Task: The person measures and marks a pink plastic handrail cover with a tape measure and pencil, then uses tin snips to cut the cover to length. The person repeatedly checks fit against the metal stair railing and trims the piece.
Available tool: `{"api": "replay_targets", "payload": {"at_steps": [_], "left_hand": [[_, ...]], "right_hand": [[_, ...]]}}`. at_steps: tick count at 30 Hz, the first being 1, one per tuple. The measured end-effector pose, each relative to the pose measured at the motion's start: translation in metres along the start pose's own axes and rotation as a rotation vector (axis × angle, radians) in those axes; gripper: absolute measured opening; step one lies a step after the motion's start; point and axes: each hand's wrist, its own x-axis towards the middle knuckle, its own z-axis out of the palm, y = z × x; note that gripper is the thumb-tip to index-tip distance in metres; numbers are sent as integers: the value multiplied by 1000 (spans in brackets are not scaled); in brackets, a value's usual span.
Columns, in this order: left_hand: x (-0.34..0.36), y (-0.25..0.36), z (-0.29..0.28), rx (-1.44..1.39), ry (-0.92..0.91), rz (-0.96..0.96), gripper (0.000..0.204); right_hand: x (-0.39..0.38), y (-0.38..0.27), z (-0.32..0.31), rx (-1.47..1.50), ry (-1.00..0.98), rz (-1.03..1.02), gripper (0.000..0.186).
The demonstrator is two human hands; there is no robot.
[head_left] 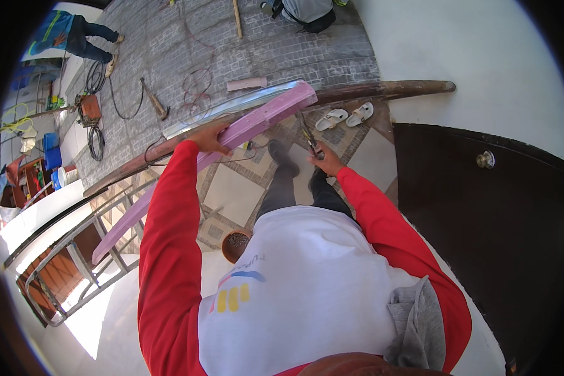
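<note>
My left hand [210,138] is closed on a long pink strip of board [263,116], which runs slantwise from the upper middle down to the lower left. The strip's far end lies over a brown wooden rail [413,89] and a silver metal channel [232,108]. My right hand [326,159] is wrapped round a pliers-like tool [309,135] with dark handles. Its narrow jaws point up toward the strip's far end, and I cannot tell whether they touch it. My palms hide parts of the strip and the tool.
A brown pot [236,246] of small metal pieces sits by my left side. White sandals [332,120] lie beyond my feet. A metal ladder [75,250] leans at the lower left, a dark door [476,207] stands right. A hammer [155,99], cords and two people are beyond the rail.
</note>
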Motion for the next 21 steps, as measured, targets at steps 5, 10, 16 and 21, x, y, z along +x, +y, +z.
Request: {"api": "replay_targets", "payload": {"at_steps": [5,10,16,21], "left_hand": [[-1,4,1,44,-10,-47,100],[-4,12,3,40,-17,-99,104],[-7,29,19,65,174,-109,104],[-3,50,49,190,463,-197,100]], "right_hand": [[5,-9,-5,-52,5,4,72],[2,-14,-7,-6,17,47,55],[3,-13,-5,-42,-1,127,45],[0,-19,-6,17,11,71,44]]}}
